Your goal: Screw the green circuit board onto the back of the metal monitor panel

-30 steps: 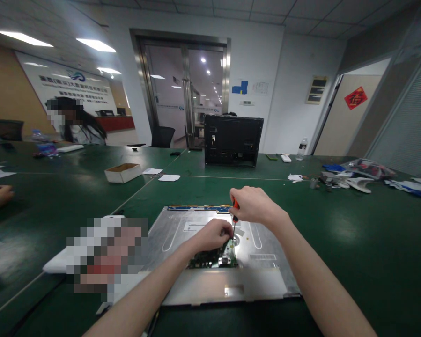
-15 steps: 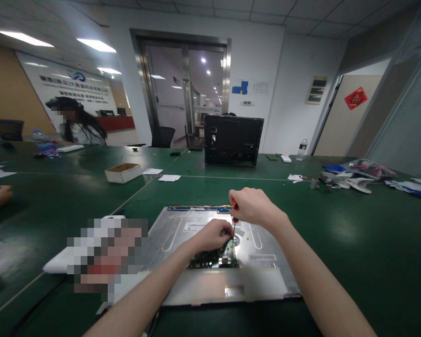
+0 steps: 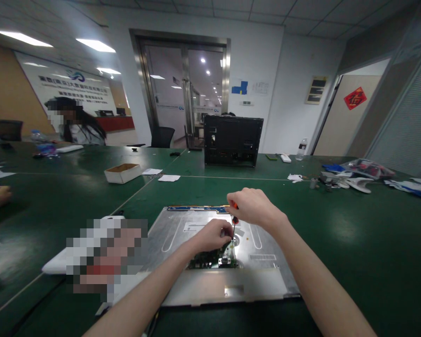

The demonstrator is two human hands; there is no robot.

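A flat metal display panel (image 3: 266,271) lies on the table before me, with a green circuit board (image 3: 205,262) on its middle. My right hand (image 3: 254,206) is closed around the handle of an orange and black screwdriver (image 3: 235,220). The screwdriver stands nearly upright, its tip down at the board's upper right corner. Close beside that tip, my left hand (image 3: 215,234) has its fingers pinched together over the board; what they hold, if anything, is hidden. Along the panel's far edge runs a narrow blue circuit strip (image 3: 196,209).
Left of the panel lies a white object (image 3: 55,262), partly blurred out. Farther off are an open small box (image 3: 123,174), a black monitor housing (image 3: 233,140), a bottle (image 3: 302,149) and a pile of gloves and bags (image 3: 361,175). A person (image 3: 80,124) sits at the far left.
My right hand has turned slightly on the screwdriver handle, its fingers shifting a little to the left. The left hand stays in place at the board.
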